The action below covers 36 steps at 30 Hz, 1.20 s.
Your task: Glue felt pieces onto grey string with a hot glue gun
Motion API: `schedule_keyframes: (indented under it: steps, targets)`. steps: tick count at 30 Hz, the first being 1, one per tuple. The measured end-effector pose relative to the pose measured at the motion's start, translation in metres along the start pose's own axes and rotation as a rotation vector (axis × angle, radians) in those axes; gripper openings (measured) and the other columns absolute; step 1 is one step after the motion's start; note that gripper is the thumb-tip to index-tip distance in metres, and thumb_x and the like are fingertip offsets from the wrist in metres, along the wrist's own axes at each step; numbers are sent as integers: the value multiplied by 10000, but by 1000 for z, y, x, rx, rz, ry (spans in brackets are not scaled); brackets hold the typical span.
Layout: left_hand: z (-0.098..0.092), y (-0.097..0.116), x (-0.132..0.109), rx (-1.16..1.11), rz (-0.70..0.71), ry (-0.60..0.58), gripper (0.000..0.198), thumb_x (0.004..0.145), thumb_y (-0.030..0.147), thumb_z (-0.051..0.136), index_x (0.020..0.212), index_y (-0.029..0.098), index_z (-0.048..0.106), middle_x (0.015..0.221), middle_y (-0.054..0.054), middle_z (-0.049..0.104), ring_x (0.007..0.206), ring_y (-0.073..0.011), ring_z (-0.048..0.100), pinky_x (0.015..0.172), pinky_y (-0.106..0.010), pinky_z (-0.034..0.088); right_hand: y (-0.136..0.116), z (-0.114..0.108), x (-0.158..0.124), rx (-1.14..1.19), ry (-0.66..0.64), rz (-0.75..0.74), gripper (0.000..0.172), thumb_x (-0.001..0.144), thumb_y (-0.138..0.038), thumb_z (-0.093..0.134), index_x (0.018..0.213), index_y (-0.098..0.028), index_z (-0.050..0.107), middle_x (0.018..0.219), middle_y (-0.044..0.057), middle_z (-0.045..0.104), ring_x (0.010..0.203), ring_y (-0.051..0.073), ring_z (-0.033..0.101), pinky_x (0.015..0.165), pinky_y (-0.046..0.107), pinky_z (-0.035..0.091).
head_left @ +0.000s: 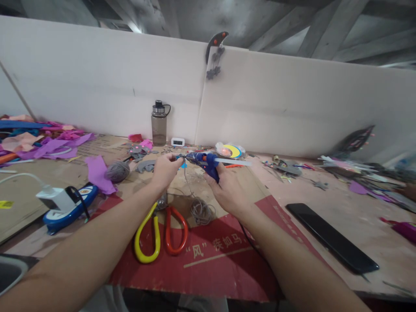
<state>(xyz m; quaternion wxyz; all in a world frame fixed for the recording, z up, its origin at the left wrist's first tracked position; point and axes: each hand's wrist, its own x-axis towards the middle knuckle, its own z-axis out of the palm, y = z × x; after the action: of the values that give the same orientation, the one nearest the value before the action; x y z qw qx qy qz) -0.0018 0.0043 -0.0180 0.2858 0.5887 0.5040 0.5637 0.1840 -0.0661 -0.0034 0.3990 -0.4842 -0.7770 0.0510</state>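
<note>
Glue gun [209, 164] held above the surface's [325, 203] middle, right hand [227, 186] clamped round its grip, nozzle meeting the cord [201, 211] end pinched tight in the left hand [165, 169]; scissors [162, 229] lie beneath, within reach.

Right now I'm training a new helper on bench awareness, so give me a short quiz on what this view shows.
1. True or false: the right hand grips the blue glue gun.
2. The scissors lying on the cardboard have handles that are: A) yellow and red, B) both black, C) green and white.
3. Fill in: the left hand pinches a grey ___ at the gun's nozzle.
Key: 1 true; 2 A; 3 cord.
</note>
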Motion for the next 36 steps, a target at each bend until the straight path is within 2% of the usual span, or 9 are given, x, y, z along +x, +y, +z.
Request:
schedule_keyframes:
  steps: [4, 10, 15, 25, 36]
  targets:
    - [3, 4, -2, -116, -81, 3, 134, 634, 282, 594, 589, 161, 559, 473, 35, 438, 410, -69, 357, 407, -193, 256, 0, 0, 0, 4, -7, 0, 298, 865, -320, 430, 1115, -175, 502, 908, 108, 630, 854, 244, 582, 727, 354, 419]
    - [4, 7, -3, -169, -110, -2, 107, 626, 247, 585, 582, 161, 539, 473, 44, 408, 395, -53, 319, 396, -186, 233, -4, -2, 0, -5, -3, -2, 304, 867, -325, 430, 1119, -173, 504, 938, 113, 630, 869, 246, 581, 731, 354, 425]
    - [4, 6, -2, -148, -96, -14, 118, 636, 252, 584, 583, 160, 533, 471, 41, 417, 399, -54, 330, 400, -188, 248, -5, -1, -1, -2, -1, 1, 309, 868, -325, 429, 1130, -179, 503, 967, 115, 632, 884, 247, 584, 742, 354, 427]
    - [4, 8, 0, -331, -232, -43, 134, 593, 212, 631, 569, 152, 513, 477, 45, 418, 407, -44, 340, 375, -168, 203, -2, -1, -1, 45, 9, 20, 354, 868, -341, 432, 1175, -173, 488, 1049, 129, 630, 912, 253, 584, 759, 366, 430]
    - [5, 11, -2, -308, -227, -66, 129, 598, 222, 610, 580, 154, 503, 485, 42, 429, 415, -50, 358, 381, -169, 219, -2, -1, 0, 24, 8, -4, 318, 859, -318, 438, 1133, -169, 501, 974, 124, 631, 890, 249, 583, 742, 353, 420]
